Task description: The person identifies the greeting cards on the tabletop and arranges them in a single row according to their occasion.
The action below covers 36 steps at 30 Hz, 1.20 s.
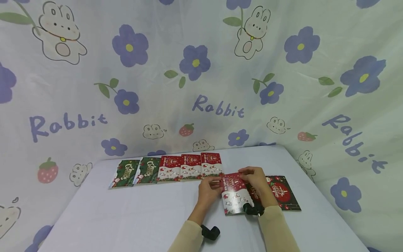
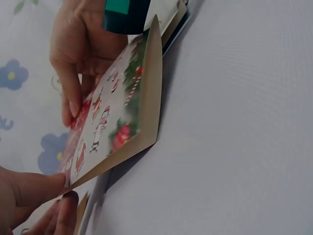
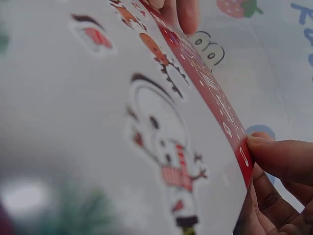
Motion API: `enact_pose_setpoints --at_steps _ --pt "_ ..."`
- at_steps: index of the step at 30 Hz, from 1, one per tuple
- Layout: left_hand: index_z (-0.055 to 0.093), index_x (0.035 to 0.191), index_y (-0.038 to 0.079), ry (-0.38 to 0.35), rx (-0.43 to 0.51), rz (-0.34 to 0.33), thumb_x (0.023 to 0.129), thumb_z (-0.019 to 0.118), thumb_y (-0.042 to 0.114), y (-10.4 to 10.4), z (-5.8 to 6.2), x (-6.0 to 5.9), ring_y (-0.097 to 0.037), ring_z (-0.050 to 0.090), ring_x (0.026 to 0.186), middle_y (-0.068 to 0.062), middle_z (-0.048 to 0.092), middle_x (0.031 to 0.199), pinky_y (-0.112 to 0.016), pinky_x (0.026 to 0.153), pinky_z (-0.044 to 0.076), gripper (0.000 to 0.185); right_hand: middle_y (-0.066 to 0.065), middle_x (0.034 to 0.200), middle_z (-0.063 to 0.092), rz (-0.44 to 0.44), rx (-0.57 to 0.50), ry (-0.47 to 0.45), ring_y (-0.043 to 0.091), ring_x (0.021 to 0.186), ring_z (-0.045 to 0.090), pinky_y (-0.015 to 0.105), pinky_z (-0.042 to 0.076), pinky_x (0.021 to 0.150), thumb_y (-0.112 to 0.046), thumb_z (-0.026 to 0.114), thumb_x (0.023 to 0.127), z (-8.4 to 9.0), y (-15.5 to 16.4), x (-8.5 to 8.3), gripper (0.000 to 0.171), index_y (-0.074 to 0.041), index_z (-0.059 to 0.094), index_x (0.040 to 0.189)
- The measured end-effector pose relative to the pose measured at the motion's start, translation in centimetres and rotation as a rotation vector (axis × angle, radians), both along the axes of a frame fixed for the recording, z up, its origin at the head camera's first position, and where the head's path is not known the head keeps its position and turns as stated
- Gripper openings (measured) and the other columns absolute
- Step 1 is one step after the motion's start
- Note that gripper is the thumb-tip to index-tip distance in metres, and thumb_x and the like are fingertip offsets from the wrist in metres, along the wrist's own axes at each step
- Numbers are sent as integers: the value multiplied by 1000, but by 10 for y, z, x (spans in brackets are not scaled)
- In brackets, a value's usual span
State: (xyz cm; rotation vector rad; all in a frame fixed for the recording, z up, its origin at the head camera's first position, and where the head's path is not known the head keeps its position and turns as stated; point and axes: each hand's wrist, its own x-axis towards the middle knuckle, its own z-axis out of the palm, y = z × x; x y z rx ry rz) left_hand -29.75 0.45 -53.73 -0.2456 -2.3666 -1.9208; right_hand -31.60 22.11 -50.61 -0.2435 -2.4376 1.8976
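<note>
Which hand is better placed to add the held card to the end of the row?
Left, probably. The left hand pinches the red card on the side facing the row of cards; the right hand has its grip on the far edge, beside the dark stack.

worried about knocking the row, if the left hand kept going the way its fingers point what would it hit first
Likely the rightmost red card of the row at the table's far edge. The left hand, pinching the held card, points away from the person toward it. Depth is unclear, so this is a guess.

A makeshift recording corner, probably in a home: a rabbit-and-flower printed cloth backdrop hangs behind and beside a cloth-covered bench laid with Christmas cards.
</note>
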Motion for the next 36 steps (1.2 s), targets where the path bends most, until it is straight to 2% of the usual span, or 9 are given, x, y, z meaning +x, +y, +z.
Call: enact_pose_setpoints --at_steps 8,11,19,26,32,36 --pt "76 115 0 -94 72 -137 83 80 -13 4 -1 2 -23 72 95 -11 72 106 -30 82 61 35 18 115 73 -56 -66 5 19 86 69 30 57 75 1 74 95 -1 8 -1 24 5 75 118" --pt "76 114 1 -108 64 -180 83 81 -12 4 -1 3 -19 70 91 -8 72 103 -28 78 60 34 16 113 72 -97 -68 -7 18 86 70 29 57 78 0 73 96 0 12 -2 23 3 76 119" --pt "77 106 1 -94 40 -275 83 79 -14 6 -4 2 -13 65 84 -4 72 96 -21 69 53 27 15 118 70 -163 -84 -29 20 93 70 44 51 98 -1 71 98 0 18 -2 26 0 75 124" --pt "78 105 -2 -89 59 -267 82 77 -18 6 -4 3 -13 66 84 -8 74 98 -21 70 55 28 15 119 70 -160 -113 -23 19 90 71 44 52 96 -2 72 99 -2 20 -3 25 1 74 123" --pt "78 110 -2 -109 82 -248 82 77 -18 5 1 4 -14 67 85 -12 73 100 -23 70 57 32 13 116 71 -145 -116 -15 15 88 71 31 55 85 -2 72 99 -3 20 -4 27 1 73 125" --pt "78 113 0 -130 104 -229 82 77 -17 2 3 5 -18 67 89 -13 71 106 -24 71 58 35 16 120 69 -122 -138 -10 16 91 71 26 57 81 -2 72 98 -2 17 -4 31 2 72 129"
